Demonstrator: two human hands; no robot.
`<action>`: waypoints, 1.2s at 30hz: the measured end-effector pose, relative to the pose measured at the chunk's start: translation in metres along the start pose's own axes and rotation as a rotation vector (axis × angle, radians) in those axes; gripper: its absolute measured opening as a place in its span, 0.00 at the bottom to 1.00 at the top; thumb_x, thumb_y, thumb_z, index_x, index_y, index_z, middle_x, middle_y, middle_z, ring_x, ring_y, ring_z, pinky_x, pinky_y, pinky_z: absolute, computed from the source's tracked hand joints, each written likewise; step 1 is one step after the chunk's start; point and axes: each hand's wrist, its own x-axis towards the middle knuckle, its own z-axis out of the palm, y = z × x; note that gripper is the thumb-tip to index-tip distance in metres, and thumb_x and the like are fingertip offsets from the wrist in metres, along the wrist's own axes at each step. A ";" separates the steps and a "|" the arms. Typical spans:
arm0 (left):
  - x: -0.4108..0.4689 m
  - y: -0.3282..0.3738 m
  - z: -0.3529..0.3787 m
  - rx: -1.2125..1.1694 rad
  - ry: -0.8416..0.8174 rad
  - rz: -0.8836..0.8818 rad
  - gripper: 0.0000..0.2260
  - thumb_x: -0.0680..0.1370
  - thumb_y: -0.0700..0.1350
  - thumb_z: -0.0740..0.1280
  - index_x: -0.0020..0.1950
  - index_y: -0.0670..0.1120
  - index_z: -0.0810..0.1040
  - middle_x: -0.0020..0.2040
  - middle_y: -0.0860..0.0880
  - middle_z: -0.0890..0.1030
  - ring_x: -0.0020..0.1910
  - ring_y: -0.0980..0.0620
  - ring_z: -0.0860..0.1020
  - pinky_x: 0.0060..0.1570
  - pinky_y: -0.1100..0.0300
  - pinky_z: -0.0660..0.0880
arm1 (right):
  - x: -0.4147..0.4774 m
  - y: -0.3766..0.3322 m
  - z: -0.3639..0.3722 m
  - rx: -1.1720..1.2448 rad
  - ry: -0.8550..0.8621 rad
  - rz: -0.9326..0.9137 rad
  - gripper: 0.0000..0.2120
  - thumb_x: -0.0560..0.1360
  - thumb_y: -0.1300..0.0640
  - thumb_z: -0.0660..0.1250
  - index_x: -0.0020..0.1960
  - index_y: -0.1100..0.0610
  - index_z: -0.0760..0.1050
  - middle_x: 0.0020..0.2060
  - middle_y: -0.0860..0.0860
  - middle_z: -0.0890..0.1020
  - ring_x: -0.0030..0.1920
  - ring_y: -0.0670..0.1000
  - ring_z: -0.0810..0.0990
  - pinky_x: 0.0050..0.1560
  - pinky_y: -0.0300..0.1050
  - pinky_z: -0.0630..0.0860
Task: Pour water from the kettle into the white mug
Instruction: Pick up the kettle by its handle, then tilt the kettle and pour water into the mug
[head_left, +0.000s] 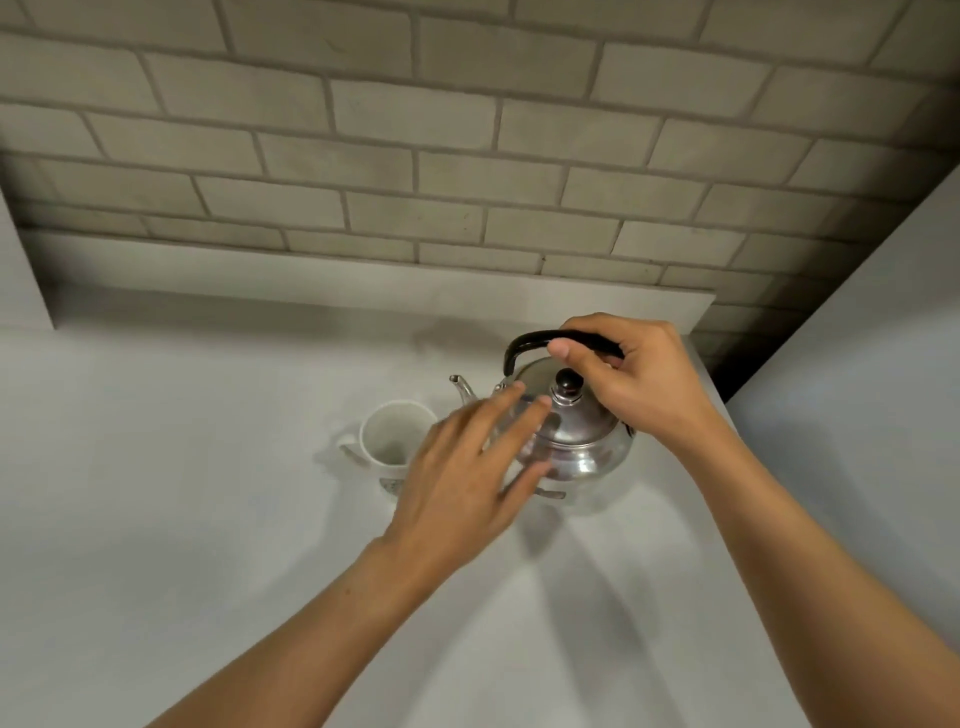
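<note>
A: Head view, quick. Your right hand (631, 379) is on the black arched handle (524, 345) of the shiny round steel kettle (582, 447); its fingers are curled around the bar, thumb tip showing in front. Looks like a grip settling in, kettle not visibly lifted off the pale grey surface (208, 519).

B: And the left?

A: Your left hand (462, 478) has fingers spread wide, holding nothing, hovering at the kettle's near side, tips over the lid edge. Can't tell if they touch metal.

B: Mug?

A: Plain white ceramic mug (392, 439) stands upright just beside the kettle, to its left, mouth open, looks empty. The thin steel spout (462, 387) points up-left, roughly over the mug's far rim.

B: So what's the advice?

A: Close firmly at the handle's middle so it won't swing. Use the free hand to steady the black lid knob (568, 384), not the body, which may be hot. Lift a little, tip slowly towards the mug; the narrow spout should give a thin stream.
</note>
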 end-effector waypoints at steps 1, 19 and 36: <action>-0.007 0.003 0.004 -0.004 -0.056 -0.025 0.25 0.83 0.57 0.66 0.79 0.49 0.73 0.78 0.42 0.75 0.69 0.37 0.80 0.61 0.40 0.81 | -0.002 -0.002 0.000 -0.003 -0.005 0.003 0.12 0.77 0.39 0.70 0.55 0.44 0.84 0.47 0.37 0.87 0.44 0.43 0.87 0.48 0.47 0.83; -0.012 0.022 0.018 -0.350 -0.167 -0.351 0.33 0.86 0.59 0.59 0.87 0.50 0.51 0.88 0.50 0.51 0.87 0.45 0.49 0.79 0.54 0.56 | 0.010 -0.073 -0.010 -0.233 -0.221 -0.131 0.14 0.79 0.42 0.70 0.55 0.50 0.87 0.43 0.46 0.89 0.42 0.51 0.86 0.46 0.51 0.81; -0.007 0.021 0.016 -0.673 0.003 -0.499 0.31 0.86 0.63 0.58 0.86 0.56 0.53 0.87 0.55 0.56 0.85 0.61 0.53 0.74 0.77 0.51 | 0.053 -0.114 0.004 -0.451 -0.449 -0.351 0.21 0.80 0.37 0.66 0.58 0.50 0.87 0.43 0.50 0.90 0.40 0.55 0.84 0.45 0.55 0.80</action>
